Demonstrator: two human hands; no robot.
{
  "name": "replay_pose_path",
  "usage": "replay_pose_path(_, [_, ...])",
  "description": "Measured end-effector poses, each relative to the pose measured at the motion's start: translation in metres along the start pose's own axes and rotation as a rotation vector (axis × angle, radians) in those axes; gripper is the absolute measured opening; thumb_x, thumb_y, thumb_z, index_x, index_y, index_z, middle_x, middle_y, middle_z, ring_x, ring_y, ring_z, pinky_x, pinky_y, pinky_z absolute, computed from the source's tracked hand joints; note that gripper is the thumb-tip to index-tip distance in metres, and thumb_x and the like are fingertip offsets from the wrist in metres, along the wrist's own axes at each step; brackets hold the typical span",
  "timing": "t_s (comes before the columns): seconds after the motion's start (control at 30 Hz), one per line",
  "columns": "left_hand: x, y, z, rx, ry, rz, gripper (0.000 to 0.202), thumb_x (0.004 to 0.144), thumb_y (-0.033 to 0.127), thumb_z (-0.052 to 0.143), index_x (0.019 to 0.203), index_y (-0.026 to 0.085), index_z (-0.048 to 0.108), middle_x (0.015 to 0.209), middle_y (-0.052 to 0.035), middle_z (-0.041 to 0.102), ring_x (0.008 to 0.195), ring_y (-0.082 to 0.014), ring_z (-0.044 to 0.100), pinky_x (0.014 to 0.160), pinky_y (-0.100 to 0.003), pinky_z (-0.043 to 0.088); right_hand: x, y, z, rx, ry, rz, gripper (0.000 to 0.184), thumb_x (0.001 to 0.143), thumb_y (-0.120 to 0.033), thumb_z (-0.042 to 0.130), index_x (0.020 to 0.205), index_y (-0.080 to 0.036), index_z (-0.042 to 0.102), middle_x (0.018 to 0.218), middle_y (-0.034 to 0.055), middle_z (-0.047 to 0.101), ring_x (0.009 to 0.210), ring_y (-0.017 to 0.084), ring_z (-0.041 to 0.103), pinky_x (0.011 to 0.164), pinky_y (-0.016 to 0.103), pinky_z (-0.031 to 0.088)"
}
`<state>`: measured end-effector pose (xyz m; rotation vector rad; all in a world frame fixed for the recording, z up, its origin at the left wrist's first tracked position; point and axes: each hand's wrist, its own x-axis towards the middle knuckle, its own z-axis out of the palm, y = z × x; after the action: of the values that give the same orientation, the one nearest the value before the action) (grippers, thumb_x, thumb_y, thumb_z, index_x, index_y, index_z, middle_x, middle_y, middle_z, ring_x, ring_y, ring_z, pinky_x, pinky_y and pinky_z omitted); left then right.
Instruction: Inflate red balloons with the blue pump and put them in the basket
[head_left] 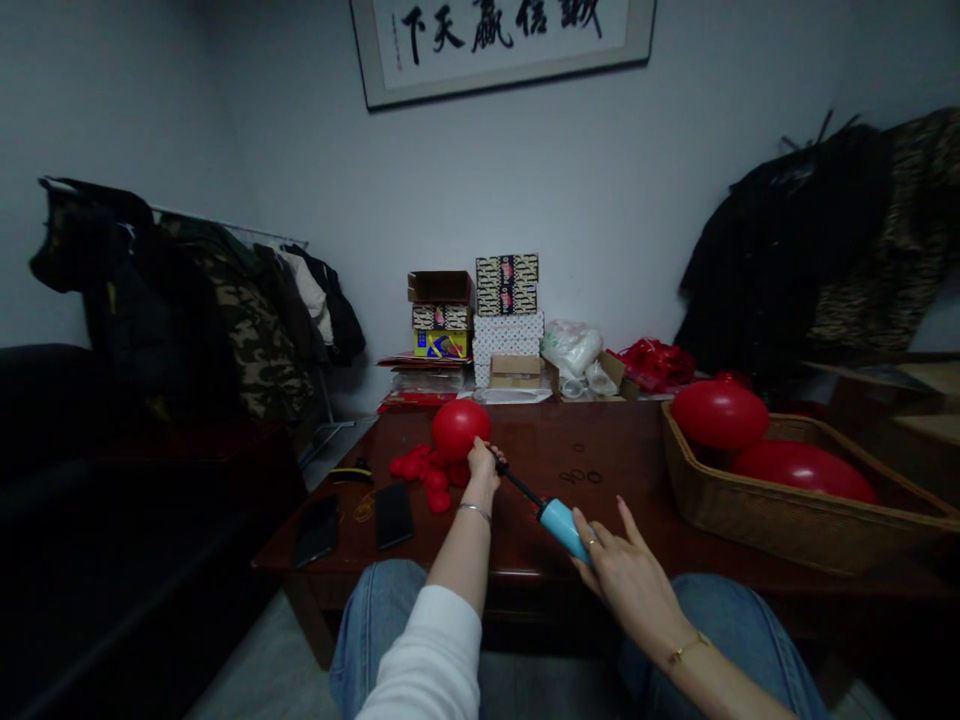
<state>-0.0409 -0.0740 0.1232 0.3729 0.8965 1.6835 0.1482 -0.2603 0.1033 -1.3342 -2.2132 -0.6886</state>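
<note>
My left hand (484,462) is closed around the neck of a partly inflated red balloon (457,428), at the black nozzle end of a hand pump. The light-blue body of the hand pump (564,528) slants down toward me. My right hand (621,565) wraps round its near end, with the index finger sticking out. Beside my left hand, several limp red balloons (420,464) lie in a pile on the dark wooden table (517,555). The balloon's mouth is hidden by my left fingers.
A wicker basket (697,500) with large red balloons (720,413) stands on the right. Left on the table are two dark flat devices (394,516) and a yellow-black item (351,473). Dark rings (581,477) lie mid-table. Stacked boxes (508,340) stand behind.
</note>
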Motion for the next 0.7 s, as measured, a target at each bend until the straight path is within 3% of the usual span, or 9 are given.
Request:
replay_pose_path(0.37, [-0.007,-0.024,0.004,0.074,-0.030,-0.049,0.030,0.090,0.040,0.037,0.068,0.019,0.039,0.045,0.0057,0.039,0.033,-0.0073,0.038,0.037,-0.018,0.030,0.055,-0.026,0.023,-0.058,-0.038,0.104,0.043,0.084,-0.028,0.049,0.122,-0.008,0.050,0.074,0.0045,0.066,0.059,0.015,0.061,0.111,0.044,0.011])
replay_pose_path(0.53, [-0.003,-0.023,0.000,0.093,-0.049,-0.039,0.030,0.090,0.038,0.037,0.069,0.018,0.039,0.046,0.0053,0.040,0.033,-0.0069,0.038,0.037,-0.017,0.030,0.049,-0.027,0.022,-0.024,-0.051,0.100,0.045,0.083,-0.027,0.051,0.123,-0.007,0.049,0.077,0.0053,0.066,0.068,0.016,0.063,0.111,0.043,0.013])
replay_pose_path(0.7, [0.000,-0.010,0.001,0.087,-0.048,-0.026,0.031,0.090,0.040,0.038,0.068,0.018,0.039,0.046,0.0054,0.040,0.033,-0.0065,0.037,0.036,-0.017,0.029,0.024,-0.015,0.013,0.034,-0.044,0.083,0.046,0.084,-0.027,0.050,0.126,-0.009,0.046,0.086,0.0059,0.067,0.076,0.015,0.064,0.111,0.045,0.015])
